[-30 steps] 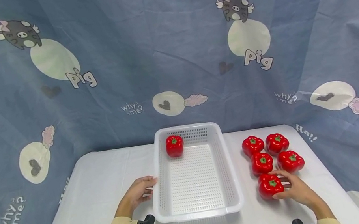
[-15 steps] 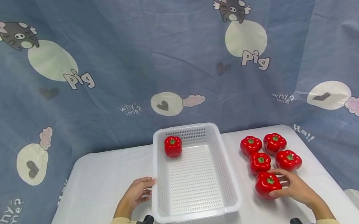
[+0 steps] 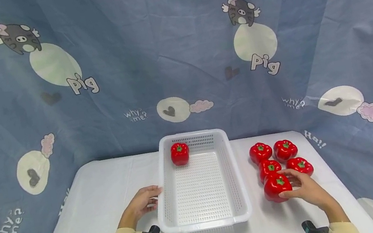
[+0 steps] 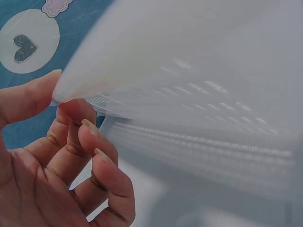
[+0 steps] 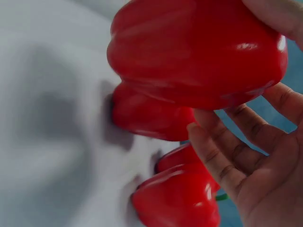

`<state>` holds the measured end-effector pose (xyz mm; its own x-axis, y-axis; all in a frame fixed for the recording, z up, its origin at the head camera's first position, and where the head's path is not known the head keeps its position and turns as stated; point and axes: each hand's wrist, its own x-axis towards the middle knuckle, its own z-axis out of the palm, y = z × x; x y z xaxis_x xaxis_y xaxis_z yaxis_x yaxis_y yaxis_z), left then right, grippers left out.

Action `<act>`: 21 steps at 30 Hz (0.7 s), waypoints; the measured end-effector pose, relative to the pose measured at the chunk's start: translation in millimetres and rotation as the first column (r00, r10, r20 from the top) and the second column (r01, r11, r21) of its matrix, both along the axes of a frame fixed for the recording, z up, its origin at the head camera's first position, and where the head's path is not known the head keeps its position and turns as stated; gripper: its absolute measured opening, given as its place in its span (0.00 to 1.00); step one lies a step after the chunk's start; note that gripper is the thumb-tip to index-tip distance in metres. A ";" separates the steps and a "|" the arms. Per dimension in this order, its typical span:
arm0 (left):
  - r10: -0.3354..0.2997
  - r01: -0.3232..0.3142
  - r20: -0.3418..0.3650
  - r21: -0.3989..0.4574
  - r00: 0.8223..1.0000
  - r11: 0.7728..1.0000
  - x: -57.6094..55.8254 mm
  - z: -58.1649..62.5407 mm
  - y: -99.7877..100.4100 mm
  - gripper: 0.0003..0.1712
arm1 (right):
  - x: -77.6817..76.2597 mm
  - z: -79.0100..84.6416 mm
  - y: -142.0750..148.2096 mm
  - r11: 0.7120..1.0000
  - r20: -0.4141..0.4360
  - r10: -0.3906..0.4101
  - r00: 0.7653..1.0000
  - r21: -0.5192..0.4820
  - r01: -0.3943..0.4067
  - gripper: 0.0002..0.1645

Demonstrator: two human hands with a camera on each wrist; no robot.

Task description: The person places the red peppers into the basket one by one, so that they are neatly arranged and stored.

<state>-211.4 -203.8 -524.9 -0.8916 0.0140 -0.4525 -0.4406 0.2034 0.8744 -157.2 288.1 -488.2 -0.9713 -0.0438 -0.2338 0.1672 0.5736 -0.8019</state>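
Between the thumb and fingers of my right hand [image 3: 306,189] is a red bell pepper [image 3: 275,188]. In the right wrist view that bell pepper [image 5: 199,52] is raised off the white table, with other peppers behind it. My left hand [image 3: 143,203] pinches the left rim of a white plastic basket [image 3: 243,189]. The left wrist view shows the thumb above and a finger below the basket's rim [image 4: 71,90], the other fingers curled beneath. One red bell pepper [image 3: 180,154] stands in the basket's far left corner.
Several more red bell peppers [image 3: 285,150] stand grouped on the table [image 3: 114,177], right of the basket and just beyond my right hand. A blue patterned cloth [image 3: 175,52] hangs behind the table's far edge.
The right hand has lifted the nearest bell pepper slightly upward, and it now overlaps the pepper behind it more. The left hand stays at the basket rim.
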 end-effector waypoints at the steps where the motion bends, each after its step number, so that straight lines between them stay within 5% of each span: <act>1: 0.001 -0.001 0.001 0.001 1.000 1.000 0.0 -0.3 -0.1 0.22 | -1.1 2.1 -0.4 1.000 -0.013 0.011 1.000 -0.001 -0.011 0.55; 21: -0.010 0.010 -0.001 0.001 1.000 1.000 -0.9 -0.4 -0.3 0.21 | -33.3 29.8 -17.3 0.993 -0.103 0.116 0.988 -0.006 -0.118 0.52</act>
<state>-212.2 -204.2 -525.3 -0.8921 0.0232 -0.4513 -0.4374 0.2065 0.8753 -190.5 270.9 -458.4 -0.9781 -0.1607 -0.1325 0.0163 0.5750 -0.8180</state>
